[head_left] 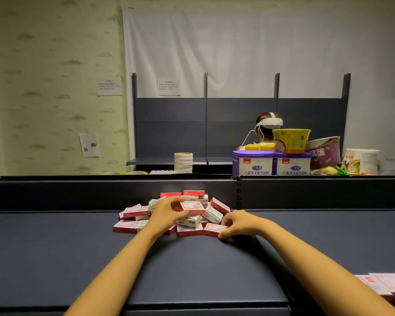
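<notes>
A loose pile of small red-and-white and blue-and-white boxes lies on a dark blue shelf, against its back panel. My left hand reaches into the middle of the pile and grips a red-and-white box from its left end, thumb under it. My right hand rests at the pile's right front corner, fingers curled over the edge of a flat red box.
More red-and-white boxes lie at the lower right. Behind the shelf's back panel stand purple-lidded tins, noodle cups, a stack of round white tubs and a person wearing a headset.
</notes>
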`<act>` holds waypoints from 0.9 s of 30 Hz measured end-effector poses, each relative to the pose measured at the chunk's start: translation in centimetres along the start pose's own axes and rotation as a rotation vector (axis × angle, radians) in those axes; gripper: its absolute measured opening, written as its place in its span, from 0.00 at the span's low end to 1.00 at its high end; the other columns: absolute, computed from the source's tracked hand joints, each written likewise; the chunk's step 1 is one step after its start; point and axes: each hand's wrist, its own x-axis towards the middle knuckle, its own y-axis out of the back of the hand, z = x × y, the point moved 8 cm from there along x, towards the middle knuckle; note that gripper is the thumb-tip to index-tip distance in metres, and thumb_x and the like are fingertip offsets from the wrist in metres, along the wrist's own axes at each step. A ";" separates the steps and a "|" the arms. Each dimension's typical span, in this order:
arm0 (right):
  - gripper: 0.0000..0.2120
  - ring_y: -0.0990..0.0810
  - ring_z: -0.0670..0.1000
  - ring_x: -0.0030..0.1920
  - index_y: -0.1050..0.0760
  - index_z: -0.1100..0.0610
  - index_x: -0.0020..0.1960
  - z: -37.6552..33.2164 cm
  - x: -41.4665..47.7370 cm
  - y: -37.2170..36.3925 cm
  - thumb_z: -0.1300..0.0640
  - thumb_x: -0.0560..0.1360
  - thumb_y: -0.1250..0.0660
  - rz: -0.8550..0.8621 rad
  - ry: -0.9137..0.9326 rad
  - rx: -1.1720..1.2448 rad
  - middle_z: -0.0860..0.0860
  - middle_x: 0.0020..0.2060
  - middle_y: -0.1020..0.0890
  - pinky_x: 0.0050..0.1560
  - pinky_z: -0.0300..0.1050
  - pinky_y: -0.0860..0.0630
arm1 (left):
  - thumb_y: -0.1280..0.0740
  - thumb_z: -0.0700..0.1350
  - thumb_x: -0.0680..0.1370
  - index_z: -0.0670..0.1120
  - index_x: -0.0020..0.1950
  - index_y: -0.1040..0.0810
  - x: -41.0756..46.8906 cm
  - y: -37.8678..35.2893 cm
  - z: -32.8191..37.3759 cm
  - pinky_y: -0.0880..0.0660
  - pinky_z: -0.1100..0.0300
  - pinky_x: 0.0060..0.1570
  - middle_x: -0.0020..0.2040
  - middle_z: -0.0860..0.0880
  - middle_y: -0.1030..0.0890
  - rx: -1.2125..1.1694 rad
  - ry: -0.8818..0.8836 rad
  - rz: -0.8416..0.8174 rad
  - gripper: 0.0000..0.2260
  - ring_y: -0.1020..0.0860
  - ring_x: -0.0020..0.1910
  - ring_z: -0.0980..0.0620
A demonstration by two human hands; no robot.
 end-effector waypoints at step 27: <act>0.11 0.22 0.49 0.52 0.26 0.49 0.53 19.0 -24.5 10.6 0.50 0.71 0.30 -0.017 -0.023 0.150 0.48 0.50 0.20 0.52 0.39 0.25 | 0.29 0.40 0.73 0.45 0.57 0.22 -11.2 -18.1 19.1 0.23 0.70 0.45 0.51 0.51 0.19 -0.464 -0.026 -0.353 0.14 0.20 0.49 0.57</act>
